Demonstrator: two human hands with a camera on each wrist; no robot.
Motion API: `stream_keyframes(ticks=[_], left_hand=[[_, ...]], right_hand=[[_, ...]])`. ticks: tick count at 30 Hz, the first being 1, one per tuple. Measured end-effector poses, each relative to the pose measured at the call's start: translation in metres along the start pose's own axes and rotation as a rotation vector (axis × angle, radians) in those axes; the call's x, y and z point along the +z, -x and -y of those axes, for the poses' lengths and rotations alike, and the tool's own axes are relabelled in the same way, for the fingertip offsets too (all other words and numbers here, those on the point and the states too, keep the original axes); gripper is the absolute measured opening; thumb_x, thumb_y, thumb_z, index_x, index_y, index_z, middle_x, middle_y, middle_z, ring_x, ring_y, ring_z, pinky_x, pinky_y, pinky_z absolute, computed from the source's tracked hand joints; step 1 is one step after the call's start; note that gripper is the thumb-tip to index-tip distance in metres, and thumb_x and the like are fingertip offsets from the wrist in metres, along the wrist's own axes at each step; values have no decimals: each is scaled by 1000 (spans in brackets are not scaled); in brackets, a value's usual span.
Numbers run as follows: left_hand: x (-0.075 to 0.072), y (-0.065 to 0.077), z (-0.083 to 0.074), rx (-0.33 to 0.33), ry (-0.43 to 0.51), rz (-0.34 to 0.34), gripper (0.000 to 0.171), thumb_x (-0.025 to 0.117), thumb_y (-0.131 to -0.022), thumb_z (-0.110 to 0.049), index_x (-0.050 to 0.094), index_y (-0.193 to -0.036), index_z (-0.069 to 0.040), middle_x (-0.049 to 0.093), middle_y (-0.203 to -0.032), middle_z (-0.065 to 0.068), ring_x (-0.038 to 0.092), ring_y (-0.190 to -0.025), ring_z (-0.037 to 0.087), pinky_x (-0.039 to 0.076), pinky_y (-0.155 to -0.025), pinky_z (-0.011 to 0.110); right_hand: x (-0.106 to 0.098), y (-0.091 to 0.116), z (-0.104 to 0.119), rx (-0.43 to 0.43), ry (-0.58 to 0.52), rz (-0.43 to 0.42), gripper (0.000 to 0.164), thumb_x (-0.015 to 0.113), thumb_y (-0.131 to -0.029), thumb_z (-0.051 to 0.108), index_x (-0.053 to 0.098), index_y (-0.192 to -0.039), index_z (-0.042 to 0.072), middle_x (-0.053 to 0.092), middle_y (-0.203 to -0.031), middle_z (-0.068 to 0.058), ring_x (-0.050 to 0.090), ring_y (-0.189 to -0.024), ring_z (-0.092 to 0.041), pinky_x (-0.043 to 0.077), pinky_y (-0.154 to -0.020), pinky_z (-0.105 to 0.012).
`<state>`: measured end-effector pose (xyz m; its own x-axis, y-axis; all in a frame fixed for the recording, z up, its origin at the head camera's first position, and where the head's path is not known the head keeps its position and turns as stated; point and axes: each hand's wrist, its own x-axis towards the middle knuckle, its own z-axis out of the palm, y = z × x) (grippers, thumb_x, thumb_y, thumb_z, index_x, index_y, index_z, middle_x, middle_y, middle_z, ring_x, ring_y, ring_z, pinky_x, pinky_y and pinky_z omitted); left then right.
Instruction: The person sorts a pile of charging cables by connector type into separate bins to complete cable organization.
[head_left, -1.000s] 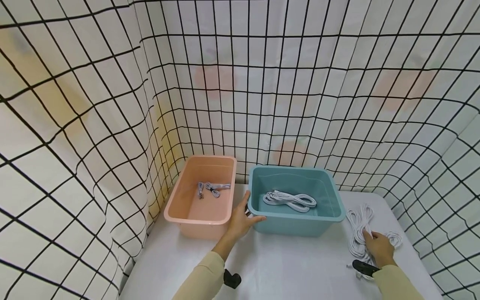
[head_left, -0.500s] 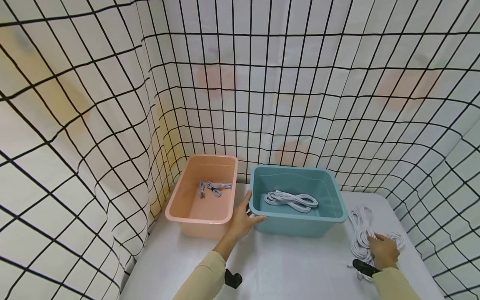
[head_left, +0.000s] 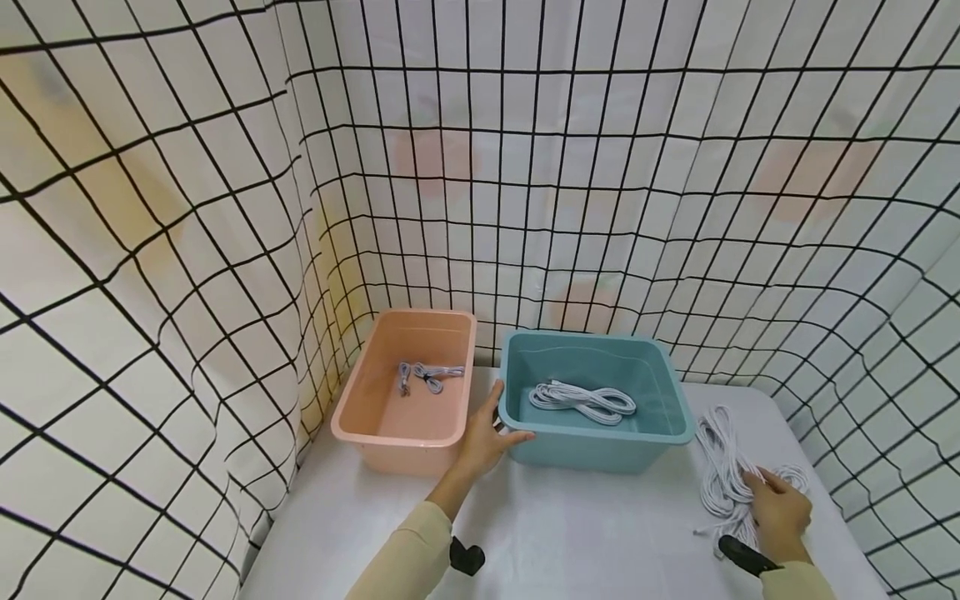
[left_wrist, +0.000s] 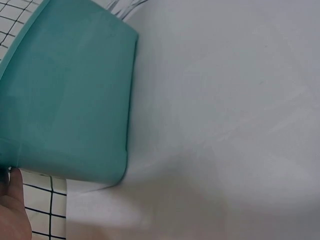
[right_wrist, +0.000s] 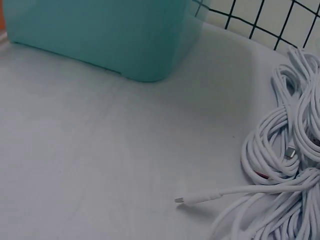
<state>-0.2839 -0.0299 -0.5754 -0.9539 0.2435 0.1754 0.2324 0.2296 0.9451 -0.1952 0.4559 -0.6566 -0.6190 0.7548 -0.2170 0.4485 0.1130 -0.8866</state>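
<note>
- Left grip (head_left: pixel 478 437): a person's bare hand, spread wide at the near left corner of a teal bin (head_left: pixel 592 454). Its thumb lies against the bin's front and its index finger runs straight along the side.
- Right grip (head_left: pixel 780 504): the other bare hand, thumb and fingers brought together on white cables (head_left: pixel 723 487), pinching part of the pile. The exact gap between the fingertips is too small to tell.
- Around the right grip: the looped pile extends to its left and beyond it, and another white coil (head_left: pixel 792 476) sits just past its right side. A loose cable end with a metal-tipped plug (right_wrist: pixel 197 198) points out from the pile, on the left.
- Right of the left grip: inside the teal bin, a coiled white cable (head_left: pixel 581 402) lies on the floor of the bin.
- Left of the left grip: a peach bin (head_left: pixel 408 458), with small grey cables (head_left: pixel 429 382) inside, bundled up.
- Beneath both grips: a white surface (head_left: pixel 585 533).
- Beyond both grips: a black grid (head_left: pixel 537 72) in front of pale, faintly patterned fabric.
</note>
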Motion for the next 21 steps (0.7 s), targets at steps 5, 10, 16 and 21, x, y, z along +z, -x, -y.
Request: stream_keyframes(ticks=[5,10,16,21], left_hand=[[2,-1,-1,20,12,5,113,91,-80,-20,18,-166,-8,26,-167,13,41,-144,34,45,-110,37],[2,0,0,10,4,8,114,91,-80,-20,17,-166,-9,27,-167,12,41,-144,33,45,-110,37],[2,2,2,2,4,2,112,91,-80,-19,19,-166,-8,29,-166,13,43,-143,35,46,-108,38],[0,0,2,6,6,3,113,91,-81,-18,18,-166,-8,26,-167,11,41,-144,34,45,-109,38]], right_hand=[[-12,-4,1,18,-169,38,27,79,-93,26,71,-79,48,57,-73,30,51,-80,6,44,-62,-7],[-19,-10,8,25,-217,90,16,79,-94,27,78,-92,42,57,-81,32,54,-93,6,46,-67,-4],[-25,-14,22,28,-227,132,11,82,-92,30,81,-97,39,60,-80,33,54,-100,4,46,-68,-5],[-28,-17,36,46,-327,164,9,84,-90,23,85,-90,32,63,-79,28,54,-85,8,48,-64,-5]])
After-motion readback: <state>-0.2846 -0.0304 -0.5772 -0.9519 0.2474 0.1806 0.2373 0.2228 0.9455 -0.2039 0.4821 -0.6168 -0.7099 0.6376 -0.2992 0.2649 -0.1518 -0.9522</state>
